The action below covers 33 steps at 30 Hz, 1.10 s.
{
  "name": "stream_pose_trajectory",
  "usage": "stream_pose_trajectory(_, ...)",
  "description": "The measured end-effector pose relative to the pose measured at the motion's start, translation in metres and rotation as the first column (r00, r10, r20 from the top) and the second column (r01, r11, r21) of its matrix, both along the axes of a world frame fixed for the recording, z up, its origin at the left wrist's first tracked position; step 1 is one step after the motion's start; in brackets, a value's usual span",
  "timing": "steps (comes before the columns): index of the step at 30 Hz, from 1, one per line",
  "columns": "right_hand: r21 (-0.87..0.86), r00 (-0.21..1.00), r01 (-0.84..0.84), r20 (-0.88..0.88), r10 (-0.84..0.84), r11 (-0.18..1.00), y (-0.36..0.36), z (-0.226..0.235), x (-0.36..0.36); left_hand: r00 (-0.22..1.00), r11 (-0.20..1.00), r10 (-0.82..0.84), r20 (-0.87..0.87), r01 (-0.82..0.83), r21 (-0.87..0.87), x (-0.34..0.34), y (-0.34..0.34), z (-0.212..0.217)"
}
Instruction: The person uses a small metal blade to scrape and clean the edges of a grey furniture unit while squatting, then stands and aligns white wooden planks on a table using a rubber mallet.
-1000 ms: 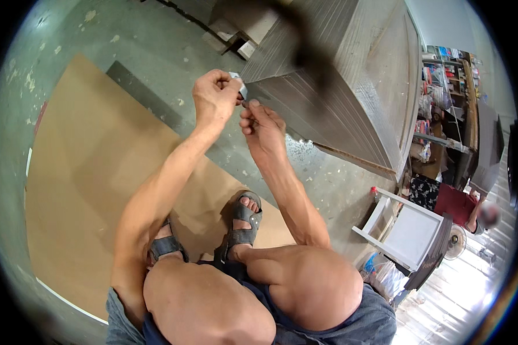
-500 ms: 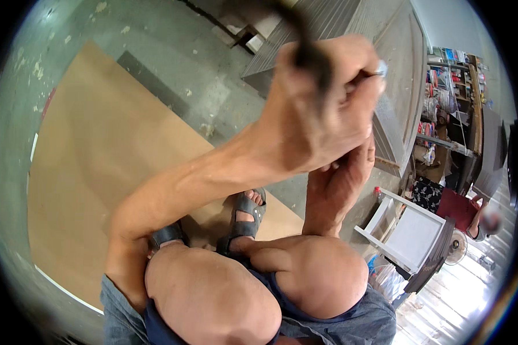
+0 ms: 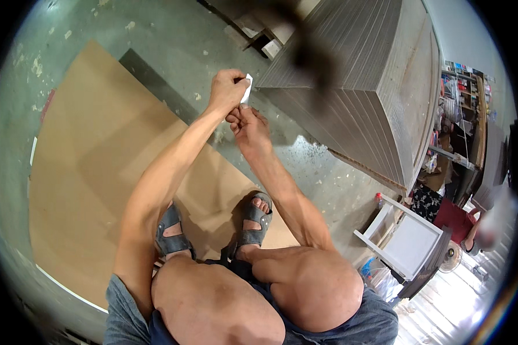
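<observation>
Both my arms reach out ahead of my knees, with the hands close together past the edge of a brown board (image 3: 98,155). A small flat white piece (image 3: 247,87), like a slip of paper or a label, stands out beside the fingers of my left hand (image 3: 227,91), which pinches it. Just below, my right hand (image 3: 252,129) has its palm turned up and its fingers curled. Its thumb tip meets the lower end of the white piece. Whether anything else lies between the right fingers is hidden.
A tall stack of grey panels (image 3: 351,109) stands ahead to the right. Behind it are loaded shelves (image 3: 463,109). A white drawer-like frame (image 3: 411,236) and a fan (image 3: 451,257) are at right, near another person (image 3: 472,238). My sandalled feet (image 3: 253,221) rest on the board.
My hands were raised close to the camera and have moved down and away, toward the left. The white piece now shows more fully between them.
</observation>
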State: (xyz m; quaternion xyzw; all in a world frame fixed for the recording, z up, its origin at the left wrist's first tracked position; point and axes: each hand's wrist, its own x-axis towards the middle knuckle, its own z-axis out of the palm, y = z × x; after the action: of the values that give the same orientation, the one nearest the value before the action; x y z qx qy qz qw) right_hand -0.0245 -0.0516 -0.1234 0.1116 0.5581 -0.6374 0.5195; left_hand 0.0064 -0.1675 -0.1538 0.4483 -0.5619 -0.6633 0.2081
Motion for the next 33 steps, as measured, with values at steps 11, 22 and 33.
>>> stream_pose_trajectory(11, -0.1, 0.986, 0.15, -0.057, -0.157, 0.984, 0.017, 0.058, 0.002, 0.998, 0.963, -0.066, -0.001, 0.064, -0.261, -0.006, 0.01, 0.075)
stream_pose_trajectory(22, -0.442, 0.941, -0.051, -0.321, -0.105, 0.896, 0.062, 0.238, -0.007, 0.88, 0.887, -0.188, -0.437, -0.039, -0.461, 0.007, 0.046, 0.278)
stream_pose_trajectory(33, -0.285, 0.914, -0.115, -0.405, -0.01, 0.952, 0.065, 0.213, -0.033, 0.82, 0.995, 0.091, -0.565, -0.095, 0.022, 0.008, 0.054, 0.24)
